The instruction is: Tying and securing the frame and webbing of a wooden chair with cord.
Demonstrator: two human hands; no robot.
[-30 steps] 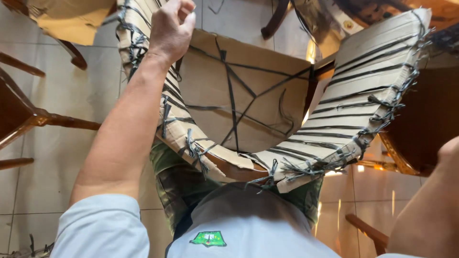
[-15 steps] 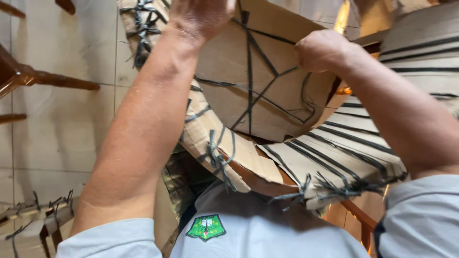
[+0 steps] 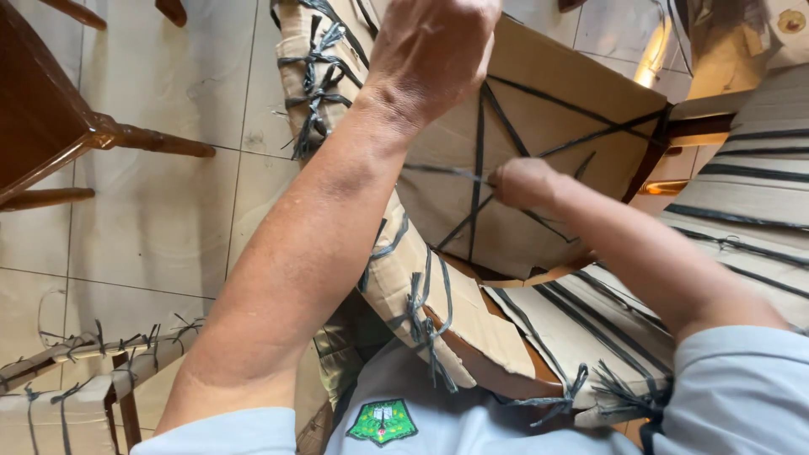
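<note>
My left hand (image 3: 434, 50) sits at twelve o'clock, fingers curled down over the upper edge of the cardboard-wrapped frame (image 3: 539, 109); what lies under the palm is covered, so I cannot tell how firmly it grips. My right hand (image 3: 524, 181) is at the centre, closed in a fist and pinching a dark strap (image 3: 442, 171) that runs taut toward nine o'clock. The frame fills the middle and upper right, resting against my lap, with several more straps crossing its flat panel.

My left forearm cuts diagonally from seven o'clock to twelve and blocks the left wrapped leg (image 3: 316, 93) for part of its length; my right forearm, from four o'clock, hides the lower right of the panel. A second wrapped piece (image 3: 742, 194) with dark bands lies at three o'clock, cut off by the edge.

On the tiled floor (image 3: 168, 202), a brown wooden chair (image 3: 50, 135) stands at nine to ten o'clock, only partly in view. Another wrapped, tied piece (image 3: 76, 379) lies at eight o'clock. At one o'clock something wrapped in clear plastic is too blurred to name.

Count: two hands, one chair clearly seen, three wrapped pieces. My pale blue shirt (image 3: 472, 421) with a green badge shows at six o'clock.
</note>
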